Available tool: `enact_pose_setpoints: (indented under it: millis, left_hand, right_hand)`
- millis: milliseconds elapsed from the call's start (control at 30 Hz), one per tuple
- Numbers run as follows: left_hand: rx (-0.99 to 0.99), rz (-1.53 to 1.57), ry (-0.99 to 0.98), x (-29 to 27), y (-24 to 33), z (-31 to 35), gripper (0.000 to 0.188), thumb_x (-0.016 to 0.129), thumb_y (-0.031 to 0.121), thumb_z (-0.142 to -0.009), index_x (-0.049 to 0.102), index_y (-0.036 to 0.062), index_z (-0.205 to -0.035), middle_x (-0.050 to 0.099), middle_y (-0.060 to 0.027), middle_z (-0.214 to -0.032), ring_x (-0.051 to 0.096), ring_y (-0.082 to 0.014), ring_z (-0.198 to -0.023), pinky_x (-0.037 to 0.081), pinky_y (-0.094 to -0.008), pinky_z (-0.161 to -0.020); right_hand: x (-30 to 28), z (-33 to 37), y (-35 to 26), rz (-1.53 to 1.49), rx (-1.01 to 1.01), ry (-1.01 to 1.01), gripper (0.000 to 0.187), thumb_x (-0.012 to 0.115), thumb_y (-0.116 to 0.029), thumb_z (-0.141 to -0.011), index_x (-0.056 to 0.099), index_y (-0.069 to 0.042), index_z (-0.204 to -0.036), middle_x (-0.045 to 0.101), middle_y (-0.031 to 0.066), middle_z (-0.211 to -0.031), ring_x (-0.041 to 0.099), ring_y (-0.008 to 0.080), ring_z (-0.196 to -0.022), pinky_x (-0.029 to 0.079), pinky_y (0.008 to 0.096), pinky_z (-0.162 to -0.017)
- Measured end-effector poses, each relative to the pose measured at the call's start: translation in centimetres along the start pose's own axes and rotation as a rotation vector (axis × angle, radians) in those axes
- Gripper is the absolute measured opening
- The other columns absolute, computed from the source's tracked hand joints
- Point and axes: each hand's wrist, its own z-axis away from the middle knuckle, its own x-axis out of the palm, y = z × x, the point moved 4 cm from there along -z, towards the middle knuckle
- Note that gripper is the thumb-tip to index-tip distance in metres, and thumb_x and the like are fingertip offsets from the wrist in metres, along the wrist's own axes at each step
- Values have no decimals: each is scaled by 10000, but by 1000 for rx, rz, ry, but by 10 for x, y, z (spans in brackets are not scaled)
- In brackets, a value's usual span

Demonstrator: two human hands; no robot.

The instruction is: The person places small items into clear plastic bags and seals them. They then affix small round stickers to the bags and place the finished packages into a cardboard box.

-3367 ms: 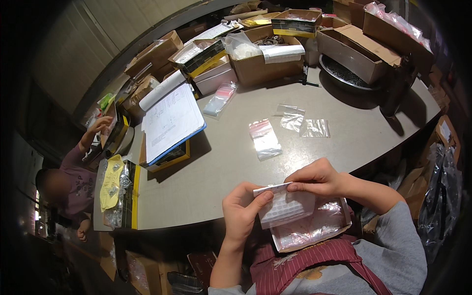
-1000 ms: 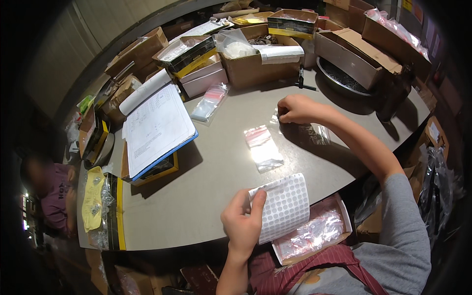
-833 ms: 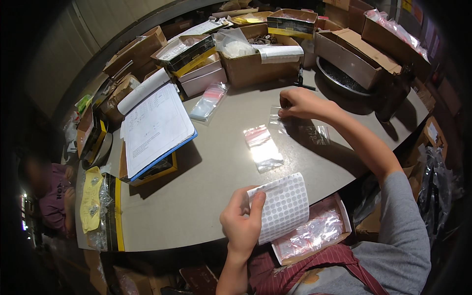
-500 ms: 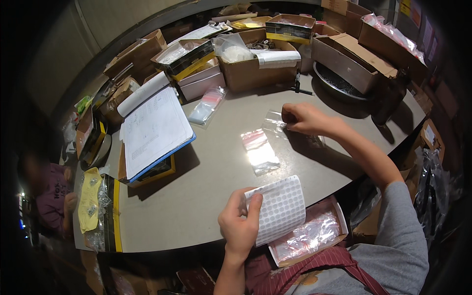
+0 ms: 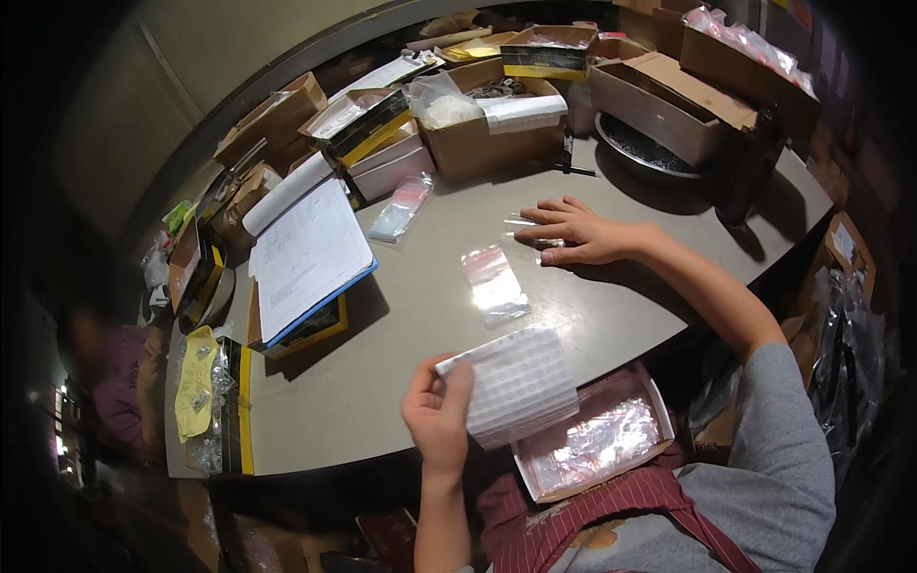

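Note:
My left hand (image 5: 439,413) pinches the left edge of a white sheet of round dot stickers (image 5: 521,387), held over the table's near edge. The sheet bends and its dots are slightly blurred. Fingers spread, my right hand (image 5: 583,234) lies flat over a clear plastic bag (image 5: 523,227), which it mostly covers. Just left of that hand, a stack of shiny clear zip bags (image 5: 494,285) with a red strip rests on the table. Below the sheet, at my lap, a shallow open box (image 5: 661,420) holds many more clear bags.
A clipboard with papers (image 5: 310,253) leans on a box at the left. More bags (image 5: 401,207) lie beyond it. Cardboard boxes (image 5: 497,143) line the back, with a round dark pan (image 5: 650,167) at the back right. Another person (image 5: 124,382) is at the far left.
My right hand has gone from closed fingers at the bag to spread flat on it. The left hand has shifted slightly left with the sticker sheet, which is tilted flatter. The view has shifted slightly.

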Motion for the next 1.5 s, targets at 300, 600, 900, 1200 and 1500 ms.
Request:
enact_pose_setpoints:
  millis: [300,600,900,1200,1500]
  left_hand:
    - [54,74,191,-47,33,39,166,613,99,-996,639,-50,-1065,683,-86,-946,627,-126,-809,510,-250,-800]
    - [50,-311,89,-17,46,53,280,543,175,-1054,692,-63,-1060,683,-51,-928,578,-88,-834,432,-211,-774]
    - [85,-411,45,13,29,54,184,629,137,-1031,680,-33,-984,663,4,-863,545,-47,-777,430,-186,-712]
    - [162,-473,103,15,21,40,226,655,175,-1030,649,-17,-911,575,44,-782,456,-30,-714,368,-190,-626]
    - [98,-500,140,-4,8,8,178,638,129,-1002,678,-38,-954,696,-80,-749,621,-100,-702,494,-273,-641]
  right_hand:
    - [12,122,-98,-516,-67,44,394,636,-260,-976,655,-29,-1295,494,186,-1512,392,380,-1451,312,516,-1203]
    - [73,154,-187,-365,-409,-10,359,679,-93,-731,677,13,-1074,604,206,-1275,546,350,-1265,442,507,-1034]
    - [-11,104,-188,-405,-165,333,336,683,-52,-727,602,-34,-1053,619,151,-1026,619,360,-942,507,431,-830]
    - [7,68,-201,-134,-185,405,313,706,-42,-657,535,-37,-919,539,130,-891,569,342,-837,481,413,-766]
    - [5,45,-188,-74,-267,381,196,660,-64,-715,612,-18,-899,602,139,-857,626,309,-782,531,407,-696]
